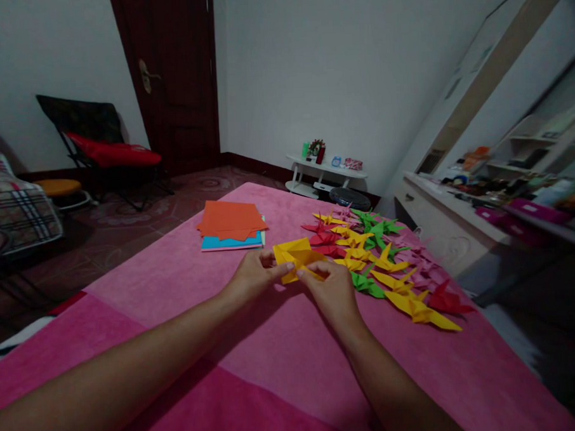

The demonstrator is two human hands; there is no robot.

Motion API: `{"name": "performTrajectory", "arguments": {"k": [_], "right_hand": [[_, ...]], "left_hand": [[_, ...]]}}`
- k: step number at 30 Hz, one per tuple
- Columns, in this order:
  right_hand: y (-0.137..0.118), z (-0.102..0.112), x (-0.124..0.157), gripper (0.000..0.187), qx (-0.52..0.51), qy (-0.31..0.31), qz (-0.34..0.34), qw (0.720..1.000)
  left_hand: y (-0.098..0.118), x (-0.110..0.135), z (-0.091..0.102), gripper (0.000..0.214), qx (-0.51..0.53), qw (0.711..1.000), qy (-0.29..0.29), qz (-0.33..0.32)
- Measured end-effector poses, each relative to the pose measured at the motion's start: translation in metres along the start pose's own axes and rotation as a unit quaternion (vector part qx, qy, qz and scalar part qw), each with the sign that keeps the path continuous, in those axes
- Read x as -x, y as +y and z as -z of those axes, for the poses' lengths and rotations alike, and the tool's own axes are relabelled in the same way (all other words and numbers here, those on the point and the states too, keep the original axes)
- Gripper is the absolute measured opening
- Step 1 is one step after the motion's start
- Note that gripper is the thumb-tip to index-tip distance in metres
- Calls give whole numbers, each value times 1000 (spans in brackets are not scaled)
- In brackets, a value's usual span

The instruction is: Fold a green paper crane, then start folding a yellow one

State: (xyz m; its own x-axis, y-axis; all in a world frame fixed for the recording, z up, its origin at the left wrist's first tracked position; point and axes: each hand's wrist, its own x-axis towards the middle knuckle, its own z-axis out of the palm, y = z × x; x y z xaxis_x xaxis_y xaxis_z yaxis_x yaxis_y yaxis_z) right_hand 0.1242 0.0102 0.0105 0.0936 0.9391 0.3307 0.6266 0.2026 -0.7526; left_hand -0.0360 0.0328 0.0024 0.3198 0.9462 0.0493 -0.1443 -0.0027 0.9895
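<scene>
Between my two hands is a sheet of yellow origami paper [293, 250], partly folded and held just above the pink cloth. My left hand [255, 272] pinches its left side, thumb in front. On the right side, my right hand [332, 286] grips it between thumb and fingers; some of those fingertips are hidden behind the paper. Close to my right hand lie many folded paper cranes, among them a yellow crane [418, 306], a green crane [367, 284] and a red crane [448, 299]. Beyond my left hand sits a stack of orange paper [233, 216] over blue paper [231, 242].
A pink cloth [170, 367] covers the table. Past its far edge stands a small white shelf table [330, 168] by the wall. To the right is a cluttered white dresser [435, 215]. A folding chair [108, 153] and a dark door [171, 74] are at the back left.
</scene>
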Motion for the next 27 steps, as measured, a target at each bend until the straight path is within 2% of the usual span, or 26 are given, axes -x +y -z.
{"name": "performTrajectory", "arguments": {"k": [1, 3, 5, 7, 9, 11, 14, 16, 19, 22, 27], "right_hand": [[-1, -2, 0, 20, -15, 12, -6, 1000], [-4, -6, 3, 22, -42, 14, -16, 999], [-8, -5, 7, 22, -54, 9, -12, 998], [-10, 0, 10, 21, -58, 44, 12, 997], [-12, 8, 11, 19, -78, 119, 39, 989], [-12, 15, 11, 25, -130, 155, 27, 979], [-7, 17, 10, 45, -210, 102, -42, 971], [-3, 13, 10, 44, -231, 39, -73, 969], [3, 7, 10, 41, -229, -21, -71, 971], [9, 3, 11, 40, -218, -11, -65, 974], [22, -1, 10, 32, -232, 35, -106, 966]], "left_hand": [[0, 2, -7, 48, 56, 998, 23, 10], [-1, 4, -18, 47, 103, 991, 77, 27], [0, 2, -22, 42, 113, 987, 113, 8], [3, -4, -19, 36, 96, 987, 125, -17], [6, -11, -15, 36, 71, 992, 101, -4], [7, -16, -11, 38, 61, 996, 66, 14], [1, -17, -9, 41, 50, 998, 34, 11], [-4, -15, -10, 40, 32, 999, 10, -1], [-12, -14, -12, 41, 20, 999, -24, -19], [-16, -17, -13, 45, 19, 998, -53, -4], [-18, -18, -9, 43, 3, 991, -86, 102]]}}
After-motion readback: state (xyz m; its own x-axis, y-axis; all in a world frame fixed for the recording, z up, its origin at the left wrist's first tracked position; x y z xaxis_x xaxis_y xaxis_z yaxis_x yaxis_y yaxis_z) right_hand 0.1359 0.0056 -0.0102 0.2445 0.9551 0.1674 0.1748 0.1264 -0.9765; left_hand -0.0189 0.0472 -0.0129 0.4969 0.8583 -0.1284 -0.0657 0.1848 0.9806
